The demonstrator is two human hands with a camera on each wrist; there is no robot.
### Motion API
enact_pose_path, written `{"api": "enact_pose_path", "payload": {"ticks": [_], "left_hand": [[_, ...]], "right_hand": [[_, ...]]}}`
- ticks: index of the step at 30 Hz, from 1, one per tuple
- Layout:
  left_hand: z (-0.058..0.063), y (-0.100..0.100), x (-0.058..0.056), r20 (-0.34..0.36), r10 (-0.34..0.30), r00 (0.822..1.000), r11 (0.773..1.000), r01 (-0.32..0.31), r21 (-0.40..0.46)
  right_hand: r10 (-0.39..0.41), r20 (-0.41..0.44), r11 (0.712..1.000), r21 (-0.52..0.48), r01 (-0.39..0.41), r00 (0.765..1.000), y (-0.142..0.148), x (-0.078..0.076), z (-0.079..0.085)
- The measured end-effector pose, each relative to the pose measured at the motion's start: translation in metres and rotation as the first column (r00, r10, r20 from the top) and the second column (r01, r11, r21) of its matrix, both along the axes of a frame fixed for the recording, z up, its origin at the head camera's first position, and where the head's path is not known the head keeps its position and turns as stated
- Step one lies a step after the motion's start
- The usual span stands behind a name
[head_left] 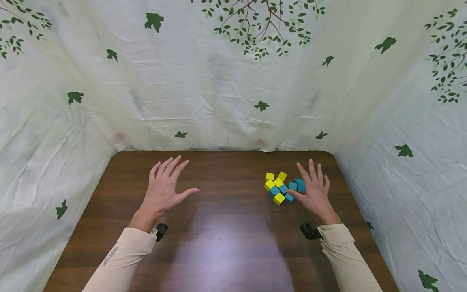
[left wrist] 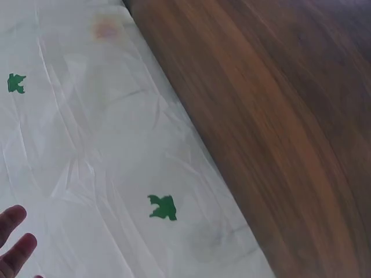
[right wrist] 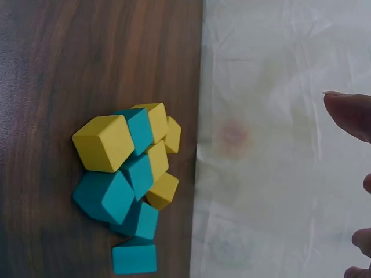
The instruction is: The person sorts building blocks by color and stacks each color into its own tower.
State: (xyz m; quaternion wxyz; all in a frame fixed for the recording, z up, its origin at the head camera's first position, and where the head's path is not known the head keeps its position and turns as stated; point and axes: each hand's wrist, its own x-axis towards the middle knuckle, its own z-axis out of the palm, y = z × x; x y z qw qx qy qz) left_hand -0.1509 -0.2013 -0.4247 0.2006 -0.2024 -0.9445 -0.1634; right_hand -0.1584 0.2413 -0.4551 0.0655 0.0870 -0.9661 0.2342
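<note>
A tight cluster of several yellow cubes [head_left: 279,198] and several blue cubes [head_left: 292,185] lies on the right part of the wooden table [head_left: 226,211]. My right hand [head_left: 313,192] is spread just right of the cluster, its thumb overlapping the blue cubes in the head view. Nothing is held in it. In the right wrist view the yellow cubes [right wrist: 104,143] and blue cubes [right wrist: 105,197] lie against one another, with my fingertips [right wrist: 351,116] at the right edge. On the left, my left hand [head_left: 163,192] is spread over the table, holding nothing; two fingertips [left wrist: 20,249] show in the left wrist view.
White cloth [head_left: 204,89] printed with green leaves and birds hangs behind the table and along both sides. The table's far edge [head_left: 226,151] meets the back cloth. Each wrist carries a small black camera, such as the left one [head_left: 162,231].
</note>
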Motion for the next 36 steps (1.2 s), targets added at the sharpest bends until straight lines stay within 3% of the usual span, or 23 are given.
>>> {"api": "enact_pose_path", "payload": {"ticks": [9,18,26,31,36], "left_hand": [[-0.008,0.022,-0.008,-0.025,-0.062,0.998,0.997,0.063,0.053],[-0.015,0.053,-0.017,0.05,-0.115,0.992,0.988,0.11,0.105],[-0.032,0.093,-0.027,0.129,-0.147,0.981,0.983,0.13,0.13],[-0.046,0.128,-0.032,0.205,-0.172,0.964,0.982,0.151,0.115],[-0.062,0.159,-0.031,0.328,-0.188,0.926,0.981,0.165,0.096]], "right_hand": [[-0.004,-0.017,1.0,-0.016,0.003,1.0,0.004,0.0,-0.01],[-0.002,-0.006,0.999,-0.034,0.002,1.0,0.009,-0.001,-0.02],[0.005,-0.002,0.997,-0.073,-0.005,1.0,0.012,-0.004,-0.037],[0.018,-0.018,0.996,-0.087,-0.019,1.0,0.014,-0.005,-0.05],[0.003,0.026,0.995,-0.096,-0.001,1.0,0.014,-0.004,-0.066]]}}
